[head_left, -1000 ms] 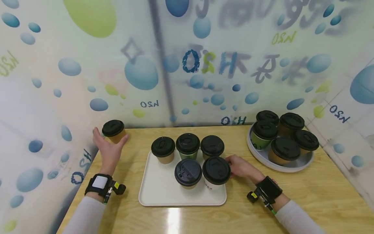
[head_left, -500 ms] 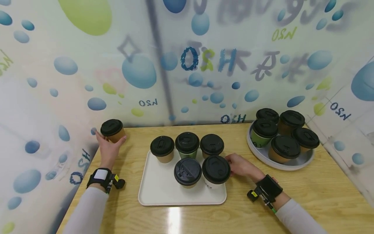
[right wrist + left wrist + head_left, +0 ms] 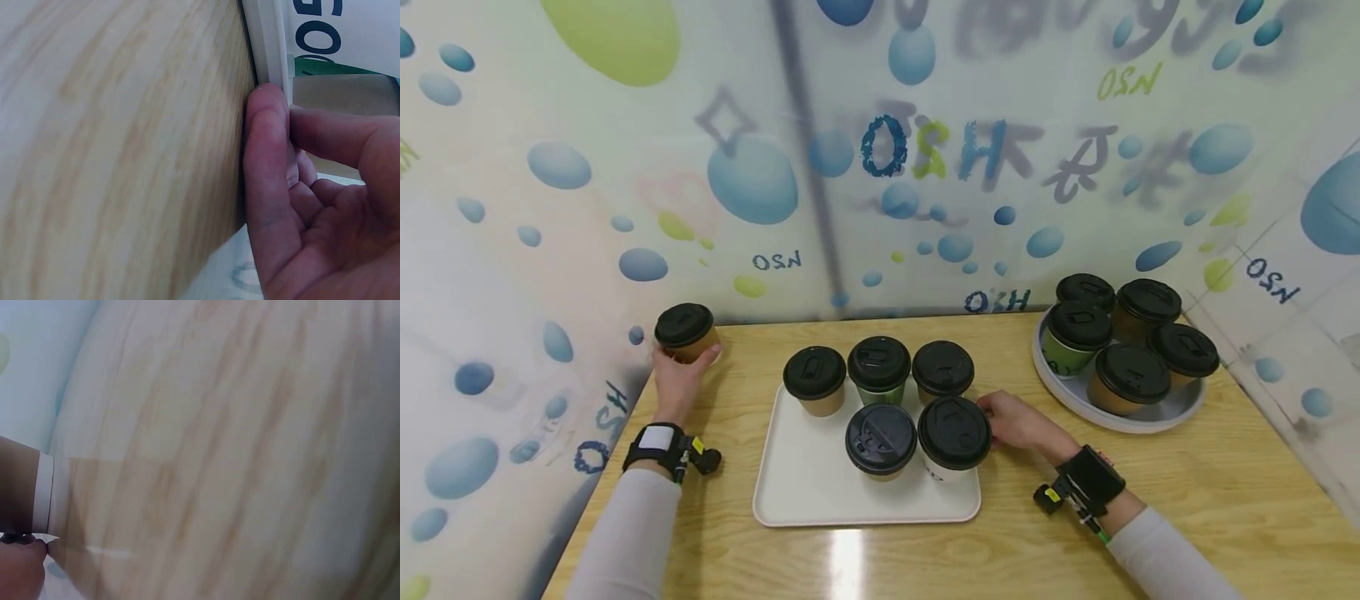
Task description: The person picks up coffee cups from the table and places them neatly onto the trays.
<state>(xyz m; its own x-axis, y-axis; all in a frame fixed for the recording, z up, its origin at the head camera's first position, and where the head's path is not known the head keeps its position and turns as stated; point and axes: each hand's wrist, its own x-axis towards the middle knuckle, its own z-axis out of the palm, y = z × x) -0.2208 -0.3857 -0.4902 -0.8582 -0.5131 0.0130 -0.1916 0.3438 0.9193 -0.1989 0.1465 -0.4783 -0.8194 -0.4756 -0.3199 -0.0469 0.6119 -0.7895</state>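
Note:
At the table's back left corner my left hand (image 3: pixel 677 385) grips a brown paper coffee cup (image 3: pixel 698 345) with a black lid. The left wrist view catches only the lower wall of this coffee cup (image 3: pixel 17 487), its white base edge at or very near the tabletop. My right hand (image 3: pixel 1018 423) pinches the right rim of a white tray (image 3: pixel 808 500); thumb and forefinger (image 3: pixel 267 162) close on that edge in the right wrist view. Several black-lidded cups stand on the tray, among them a green cup (image 3: pixel 880 395) and a white cup (image 3: pixel 946 473) nearest my right hand.
A round grey dish (image 3: pixel 1060 390) at the back right holds several more lidded cups. The wooden table (image 3: pixel 1150 492) meets a patterned wall (image 3: pixel 895 250) behind, and further walls rise at left and right.
My left hand has closed its fingers around the brown cup and both sit slightly lower. My right hand stays on the tray rim. The head view has shifted a little.

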